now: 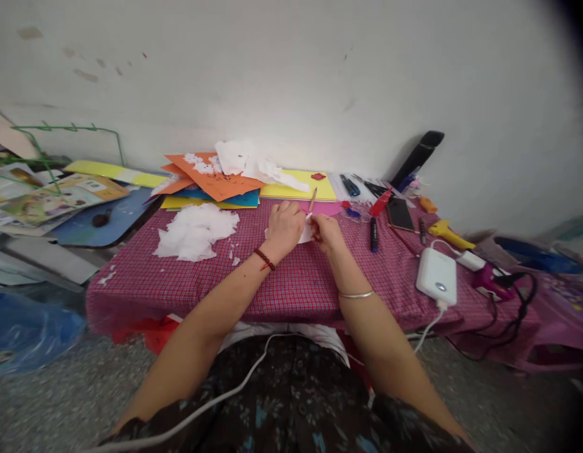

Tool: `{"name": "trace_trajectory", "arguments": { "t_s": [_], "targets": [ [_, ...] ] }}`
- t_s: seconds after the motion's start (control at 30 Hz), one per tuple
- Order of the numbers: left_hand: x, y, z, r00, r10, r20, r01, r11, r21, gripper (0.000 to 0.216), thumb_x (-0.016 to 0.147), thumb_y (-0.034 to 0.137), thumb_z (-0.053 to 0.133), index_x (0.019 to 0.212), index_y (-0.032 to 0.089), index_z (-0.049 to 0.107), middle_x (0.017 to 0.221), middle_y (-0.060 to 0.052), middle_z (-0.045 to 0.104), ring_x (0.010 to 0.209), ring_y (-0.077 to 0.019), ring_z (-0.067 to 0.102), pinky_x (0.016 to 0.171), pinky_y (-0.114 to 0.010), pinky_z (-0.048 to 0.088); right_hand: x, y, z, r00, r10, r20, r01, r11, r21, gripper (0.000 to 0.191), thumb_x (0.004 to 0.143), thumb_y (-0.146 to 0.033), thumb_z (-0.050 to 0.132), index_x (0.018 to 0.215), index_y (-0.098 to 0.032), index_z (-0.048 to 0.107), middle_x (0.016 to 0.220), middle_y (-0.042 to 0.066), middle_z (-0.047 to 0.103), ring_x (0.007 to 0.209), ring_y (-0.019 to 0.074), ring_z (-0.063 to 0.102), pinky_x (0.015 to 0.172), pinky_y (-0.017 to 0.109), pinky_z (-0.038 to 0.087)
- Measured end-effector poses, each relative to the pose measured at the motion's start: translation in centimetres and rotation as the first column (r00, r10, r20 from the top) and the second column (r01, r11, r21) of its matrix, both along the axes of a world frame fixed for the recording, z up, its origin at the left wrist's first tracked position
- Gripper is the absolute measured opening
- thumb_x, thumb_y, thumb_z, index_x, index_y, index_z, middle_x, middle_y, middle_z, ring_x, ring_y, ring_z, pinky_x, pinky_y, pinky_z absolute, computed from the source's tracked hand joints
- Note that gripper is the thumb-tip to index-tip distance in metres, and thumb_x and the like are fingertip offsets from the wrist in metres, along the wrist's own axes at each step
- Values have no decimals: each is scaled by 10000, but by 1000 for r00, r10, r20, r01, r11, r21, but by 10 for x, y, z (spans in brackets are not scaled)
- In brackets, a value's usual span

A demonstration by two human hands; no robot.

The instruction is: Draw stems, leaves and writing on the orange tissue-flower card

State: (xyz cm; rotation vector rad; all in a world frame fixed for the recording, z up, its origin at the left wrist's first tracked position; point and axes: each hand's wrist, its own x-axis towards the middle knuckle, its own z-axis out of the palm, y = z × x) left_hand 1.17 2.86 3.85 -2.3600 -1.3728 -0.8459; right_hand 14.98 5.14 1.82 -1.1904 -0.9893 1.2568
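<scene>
Both hands meet over a small piece of white paper (306, 234) at the middle of the table. My left hand (284, 229) presses down on it with bent fingers, its fingertips partly hidden. On the other side, my right hand (326, 231) pinches the paper's edge between thumb and fingers. A pencil (312, 200) and a sheet of pink paper (325, 208) lie just beyond the fingers. To the left of my left hand spreads a pile of torn white paper (199, 233), with small scraps beside it.
Orange sheets (210, 179) and yellow card (298, 184) lie along the wall. A dark marker (374, 234), a red tube (381, 202), a black phone-like slab (400, 214) and a white power bank (436, 277) with cables occupy the right. A blue plastic bag (31, 330) sits at lower left.
</scene>
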Motion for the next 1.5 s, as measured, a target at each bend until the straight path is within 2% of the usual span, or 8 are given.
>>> {"name": "trace_trajectory", "arguments": {
  "t_s": [0.23,0.37,0.47,0.6,0.77,1.03,1.2,1.5],
  "targets": [
    [8,8,-7,879,-37,474,200,934,-298,73,870,160,595,802,180,615,865,-73,662,842,-212,618,788,-353,474,1,2,-2,999,-29,-18,29,999,14,163,695,-256,581,550,-216,517,385,-69,413,330,66,293,365,223,294],
    [11,14,-5,429,290,855,648,561,-515,113,876,199,565,767,169,568,699,-20,636,624,-128,612,665,-279,505,1,4,-2,999,-23,-39,24,999,22,168,677,-233,564,521,-209,506,384,-50,452,348,71,335,367,213,256],
    [7,16,-3,324,429,844,779,386,-495,156,878,215,523,736,157,551,655,-27,630,577,-110,614,653,-266,518,0,4,-1,998,3,-58,-2,1000,23,177,683,-240,564,518,-203,513,403,-39,474,358,72,361,371,215,239],
    [-1,17,-1,374,352,858,751,428,-503,206,810,311,651,708,165,548,639,1,604,566,-100,570,601,-236,468,2,5,-1,997,2,-81,2,999,49,166,695,-255,557,541,-194,544,435,-43,492,368,65,371,387,212,252],
    [-13,17,1,874,-185,448,452,648,-613,257,643,312,799,807,166,665,797,-8,682,723,-158,613,643,-254,441,7,6,0,995,-39,-92,48,993,105,156,707,-262,577,569,-193,553,453,-50,500,400,66,394,412,209,279],
    [-36,27,5,892,335,303,-286,938,-194,186,923,209,489,984,170,661,989,-143,713,911,-273,667,765,-355,467,2,0,7,994,-2,-105,29,966,258,158,766,-315,636,676,-212,556,559,-54,583,520,81,531,568,216,452],
    [-41,21,12,943,90,321,-112,993,50,237,980,233,449,1090,171,649,1077,-116,703,980,-234,661,850,-327,463,-5,-5,2,965,238,-113,-213,957,198,239,709,-387,721,874,-225,660,759,-14,724,620,106,638,614,241,523],
    [-5,2,2,999,-3,46,15,967,-256,256,940,170,479,1140,172,638,1053,-119,718,943,-260,692,747,-326,485,-2,2,-6,972,212,-101,-199,972,129,266,689,-401,711,866,-232,606,742,-22,698,593,122,644,569,250,532]
  ]
}}
